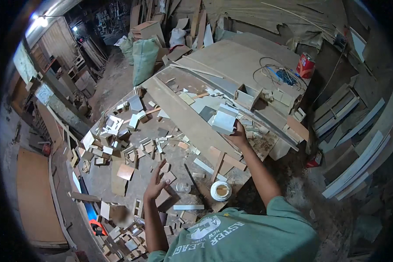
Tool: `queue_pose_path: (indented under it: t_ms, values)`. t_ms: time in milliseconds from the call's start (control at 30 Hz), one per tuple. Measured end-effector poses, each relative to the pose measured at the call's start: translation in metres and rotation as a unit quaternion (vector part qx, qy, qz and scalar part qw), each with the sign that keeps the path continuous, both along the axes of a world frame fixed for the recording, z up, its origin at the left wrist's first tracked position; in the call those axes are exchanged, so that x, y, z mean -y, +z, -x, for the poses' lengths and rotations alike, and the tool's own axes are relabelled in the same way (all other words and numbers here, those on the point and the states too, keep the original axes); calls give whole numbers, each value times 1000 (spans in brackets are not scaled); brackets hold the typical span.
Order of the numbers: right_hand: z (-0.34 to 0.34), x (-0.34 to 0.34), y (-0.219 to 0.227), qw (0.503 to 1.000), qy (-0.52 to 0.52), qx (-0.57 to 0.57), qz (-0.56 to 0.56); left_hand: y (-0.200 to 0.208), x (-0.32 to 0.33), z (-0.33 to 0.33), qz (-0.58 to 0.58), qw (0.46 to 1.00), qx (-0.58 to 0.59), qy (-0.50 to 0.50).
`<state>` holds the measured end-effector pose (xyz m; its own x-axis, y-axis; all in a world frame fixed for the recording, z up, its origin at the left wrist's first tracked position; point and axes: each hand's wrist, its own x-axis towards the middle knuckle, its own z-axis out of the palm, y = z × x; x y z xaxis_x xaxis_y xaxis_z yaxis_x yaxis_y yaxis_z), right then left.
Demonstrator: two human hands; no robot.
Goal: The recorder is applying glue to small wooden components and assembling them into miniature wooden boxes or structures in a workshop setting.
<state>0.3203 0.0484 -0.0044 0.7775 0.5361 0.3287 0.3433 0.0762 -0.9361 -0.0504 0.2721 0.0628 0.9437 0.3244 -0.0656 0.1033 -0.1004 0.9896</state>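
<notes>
My right hand [239, 134] grips a small pale, box-like piece [225, 119] by its right side, over the long board on the bench. The piece shows a light top face and a darker front face. My left hand [155, 185] is raised over the bench with nothing in it, its fingers spread and the thumb apart. Just right of that hand stands a clear plastic cup [183, 187]. Farther right is a white round tub [221, 191] with something yellowish-brown inside. A white strip [188, 207] lies in front of the cup.
Wood offcuts [125, 171] litter the bench, with small blocks piled at left. A handsaw with an orange handle [98, 227] lies at the left edge. A long board [192, 115] crosses the bench. Behind stand a red can [305, 65], a cable [266, 70] and a full sack [145, 61].
</notes>
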Motion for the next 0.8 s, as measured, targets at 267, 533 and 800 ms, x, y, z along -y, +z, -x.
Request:
queue_pose_path:
  t_ms: [267, 533, 800]
  values:
    - [-25, -12, -111, 997, -53, -9, 53, -25, 10, -31, 32, 999, -36, -2]
    - [-14, -68, -152, 972, -40, 132, 190, -38, 5, -22, 18, 993, -115, 21]
    - [-17, -70, -106, 926, -26, 154, 343, -38, 1, -30, 9, 988, -145, 52]
